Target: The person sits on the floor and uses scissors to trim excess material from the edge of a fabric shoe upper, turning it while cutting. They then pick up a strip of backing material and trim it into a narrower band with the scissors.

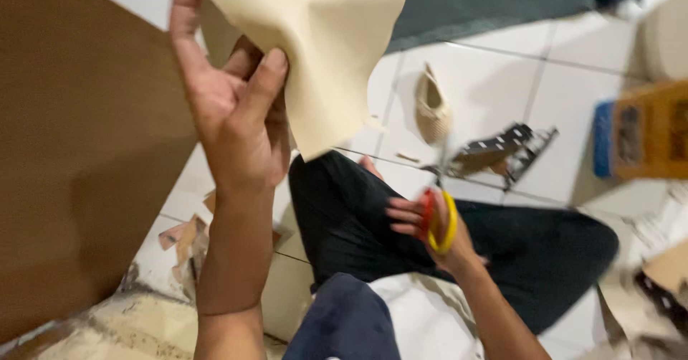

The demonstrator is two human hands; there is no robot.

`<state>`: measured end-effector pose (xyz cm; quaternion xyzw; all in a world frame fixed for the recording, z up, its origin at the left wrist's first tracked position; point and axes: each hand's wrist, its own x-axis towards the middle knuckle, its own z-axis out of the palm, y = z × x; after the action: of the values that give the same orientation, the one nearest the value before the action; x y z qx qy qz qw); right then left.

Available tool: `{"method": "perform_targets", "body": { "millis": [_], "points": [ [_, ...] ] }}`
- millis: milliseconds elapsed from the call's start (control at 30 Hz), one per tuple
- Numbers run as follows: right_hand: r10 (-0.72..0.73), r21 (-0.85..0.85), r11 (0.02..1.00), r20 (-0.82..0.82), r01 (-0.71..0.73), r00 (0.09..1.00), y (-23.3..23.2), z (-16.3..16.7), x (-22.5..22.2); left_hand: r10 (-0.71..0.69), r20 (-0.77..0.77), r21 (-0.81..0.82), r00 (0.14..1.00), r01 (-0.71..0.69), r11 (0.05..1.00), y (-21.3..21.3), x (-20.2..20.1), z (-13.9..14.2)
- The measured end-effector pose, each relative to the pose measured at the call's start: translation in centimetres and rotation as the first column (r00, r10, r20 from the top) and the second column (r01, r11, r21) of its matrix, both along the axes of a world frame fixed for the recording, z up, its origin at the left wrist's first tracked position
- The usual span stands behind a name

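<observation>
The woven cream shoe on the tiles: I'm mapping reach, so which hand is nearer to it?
Right. The right hand, holding the scissors, sits just below the shoe; the left hand grips the cream sheet farther left.

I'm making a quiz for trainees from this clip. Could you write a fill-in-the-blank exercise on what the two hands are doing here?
1. The left hand holds up a sheet of cream material, pinched between thumb and ____.
2. The right hand grips a pair of ____ by red and yellow handles.
3. The person sits on a floor of white ____.

Missing words: fingers; scissors; tiles
</observation>
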<state>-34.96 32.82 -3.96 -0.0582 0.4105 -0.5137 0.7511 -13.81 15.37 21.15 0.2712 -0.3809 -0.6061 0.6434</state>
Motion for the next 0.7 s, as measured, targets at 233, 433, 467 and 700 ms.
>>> {"method": "perform_targets", "body": {
  "millis": [233, 433, 467, 700],
  "points": [
    [-0.432, 0.012, 0.880, 0.436, 0.474, 0.790, 0.7, 5.6, -2.8, -0.278, 0.065, -0.013, 0.958, 0.279, 0.960, 8.1, -8.0, 0.9],
    [-0.746, -0.374, 0.563, 0.154, 0.737, 0.648, 8.6, 8.4, -16.0, -0.557, 0.143, 0.057, 0.818, 0.555, 0.830, 9.8, -12.9, -1.5],
    [-0.812, -0.408, 0.542, -0.028, 0.735, 0.583, 10.9, 9.0, -17.9, -0.579, 0.127, 0.027, 0.805, 0.581, 0.814, 10.4, -13.6, -1.4],
    [-0.742, -0.378, 0.640, -0.080, 0.669, 0.666, 19.0, 6.5, -14.1, -0.691, 0.067, -0.084, 0.720, 0.694, 0.715, 15.1, -17.6, 1.5]
  ]
}}
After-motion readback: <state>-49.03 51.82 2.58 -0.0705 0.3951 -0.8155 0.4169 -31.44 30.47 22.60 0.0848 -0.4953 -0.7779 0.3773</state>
